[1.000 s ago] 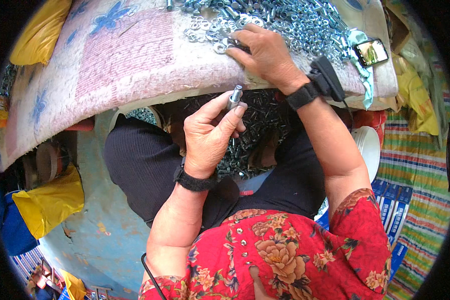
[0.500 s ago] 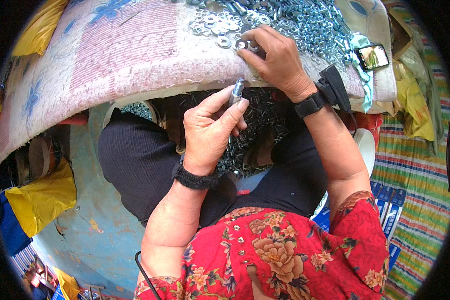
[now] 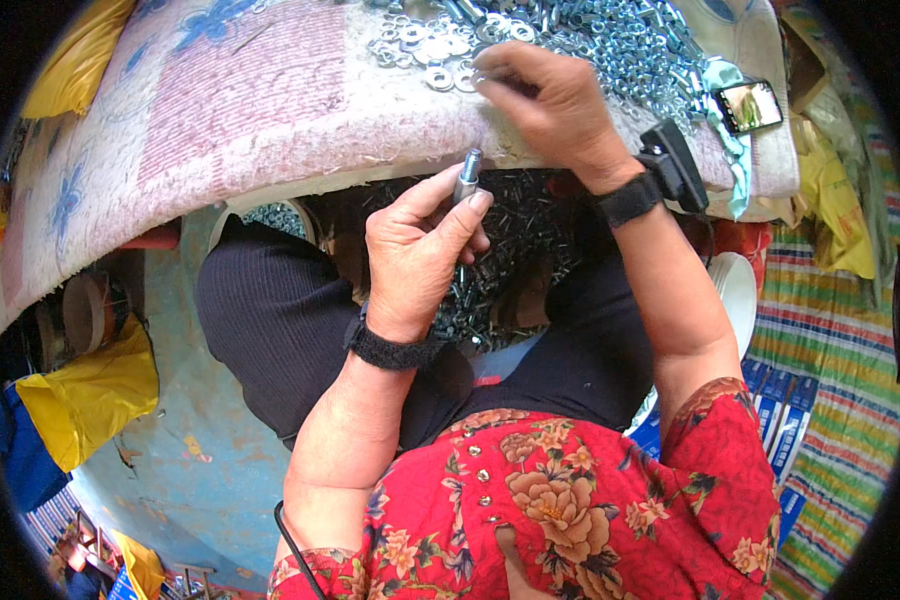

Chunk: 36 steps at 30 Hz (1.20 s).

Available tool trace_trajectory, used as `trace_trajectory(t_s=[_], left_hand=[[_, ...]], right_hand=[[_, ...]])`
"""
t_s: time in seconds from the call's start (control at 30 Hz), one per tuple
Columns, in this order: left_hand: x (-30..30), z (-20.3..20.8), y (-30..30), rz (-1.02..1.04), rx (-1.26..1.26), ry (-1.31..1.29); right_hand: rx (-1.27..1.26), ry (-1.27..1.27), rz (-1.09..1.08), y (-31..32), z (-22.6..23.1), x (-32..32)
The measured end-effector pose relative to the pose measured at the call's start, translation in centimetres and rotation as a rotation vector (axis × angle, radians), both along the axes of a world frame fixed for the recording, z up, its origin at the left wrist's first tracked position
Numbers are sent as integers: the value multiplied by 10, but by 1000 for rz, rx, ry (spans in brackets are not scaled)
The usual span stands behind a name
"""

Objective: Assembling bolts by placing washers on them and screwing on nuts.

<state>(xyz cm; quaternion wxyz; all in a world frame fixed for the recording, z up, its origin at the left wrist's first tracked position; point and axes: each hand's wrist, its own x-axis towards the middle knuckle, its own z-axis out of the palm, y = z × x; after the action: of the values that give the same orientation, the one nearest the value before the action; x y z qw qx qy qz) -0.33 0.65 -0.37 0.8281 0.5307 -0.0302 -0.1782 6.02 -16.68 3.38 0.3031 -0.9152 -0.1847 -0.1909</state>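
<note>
My left hand [image 3: 410,250] is closed on an expansion bolt [image 3: 469,170] with a metal sleeve. The bolt points upward, its threaded tip showing above my thumb and forefinger. Up and to the right, my right hand [image 3: 560,105] hovers over the near edge of the padded table [image 3: 250,110], beside loose flat washers [image 3: 438,78]. Motion smears its thumb and forefinger, so I cannot make out whether anything is between them. Behind that hand spreads a heap of nuts and small metal parts [image 3: 610,60].
Dark bolts [image 3: 510,225] lie in a mass below the table edge, between my knees. A phone-like screen [image 3: 750,106] and a pale blue cloth [image 3: 725,80] are at the table's right. A yellow bag [image 3: 90,400] hangs at left; a white bucket [image 3: 735,300] stands by my right arm.
My right hand has drawn slightly toward me and right, its fingers lifting off the washers. My left hand with the bolt has shifted slightly up and left.
</note>
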Motion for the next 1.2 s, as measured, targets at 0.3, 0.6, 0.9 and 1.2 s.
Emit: trace_trajectory(t_s=[0.3,0.6,0.9,1.2], left_hand=[[2,-2,-12,-45,47,-121],[-2,-1,-23,-119,333,-617],[-17,-1,-41,-291,-1,-146],[-10,-1,-43,-258,3,-90]], right_hand=[[720,546,118,0,21,-57],[1199,630,8,-4,17,-99],[451,160,-45,-25,1,-112],[-364,-148,-408,-122,-13,-30]])
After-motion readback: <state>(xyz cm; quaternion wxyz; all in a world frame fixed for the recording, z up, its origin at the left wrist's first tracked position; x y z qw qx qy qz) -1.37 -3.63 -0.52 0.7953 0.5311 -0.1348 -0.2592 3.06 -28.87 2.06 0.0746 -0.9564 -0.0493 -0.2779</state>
